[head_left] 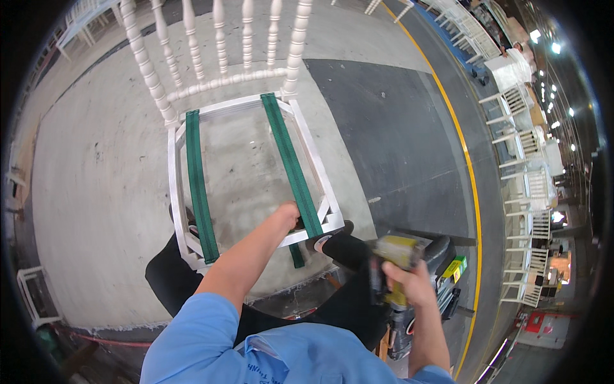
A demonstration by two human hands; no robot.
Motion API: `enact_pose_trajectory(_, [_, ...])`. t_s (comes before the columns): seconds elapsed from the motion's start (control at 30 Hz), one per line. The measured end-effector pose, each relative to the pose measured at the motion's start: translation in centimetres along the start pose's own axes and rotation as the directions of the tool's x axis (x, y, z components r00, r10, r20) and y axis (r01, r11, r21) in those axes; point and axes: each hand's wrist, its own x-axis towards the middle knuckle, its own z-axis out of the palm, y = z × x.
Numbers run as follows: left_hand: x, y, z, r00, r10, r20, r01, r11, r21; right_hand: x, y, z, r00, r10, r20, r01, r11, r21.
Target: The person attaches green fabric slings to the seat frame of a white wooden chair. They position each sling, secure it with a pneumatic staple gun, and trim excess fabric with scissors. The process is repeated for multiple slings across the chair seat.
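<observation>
L hand [286, 214] clamped on green strap [291, 163] at chair frame [320, 185]; R hand [409, 281] grips, prob., staple gun [394, 259]. Keep strap taut, flat on rail.

White chair frame [246, 105] upright, green webbing strap [291, 163] across seat, yellow staple gun [393, 262]

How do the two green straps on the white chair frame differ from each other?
The left green strap lies free of any hand; the right green strap has the left hand at its near end. The left strap ends at the front rail of the white chair frame; the right strap's end hangs down past that rail. The left one runs nearly straight in the picture; the right one slants more. Both are the same green webbing, stretched from back to front across the open seat.
</observation>
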Motion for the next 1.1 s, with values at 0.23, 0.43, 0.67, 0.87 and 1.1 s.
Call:
enact_pose_trajectory(0.23, [-0.5,0.1,0.5,1.0,0.019,0.016,-0.017,0.994,-0.109,7.9,-0.8,8.6,0.97,0.121,0.209,-0.08,0.978,-0.193])
enact_pose_trajectory(0.43, [0.3,0.0,0.9,1.0,0.018,0.015,-0.017,0.995,-0.102,9.1,-0.7,10.0,0.972,0.163,0.172,-0.111,0.955,-0.274])
enact_pose_trajectory(0.67, [0.6,0.1,1.4,1.0,0.019,0.018,-0.017,0.996,-0.085,9.3,-0.2,10.4,0.976,0.183,0.118,-0.134,0.932,-0.336])
enact_pose_trajectory(0.87, [0.8,-0.1,1.1,1.0,0.02,0.022,-0.018,0.997,-0.074,8.8,0.5,11.3,0.972,0.164,0.168,-0.117,0.959,-0.26])
enact_pose_trajectory(1.1, [1.1,-0.3,0.7,0.999,0.026,0.033,-0.024,0.998,-0.057,8.7,1.2,11.8,0.976,0.131,0.177,-0.077,0.956,-0.283])
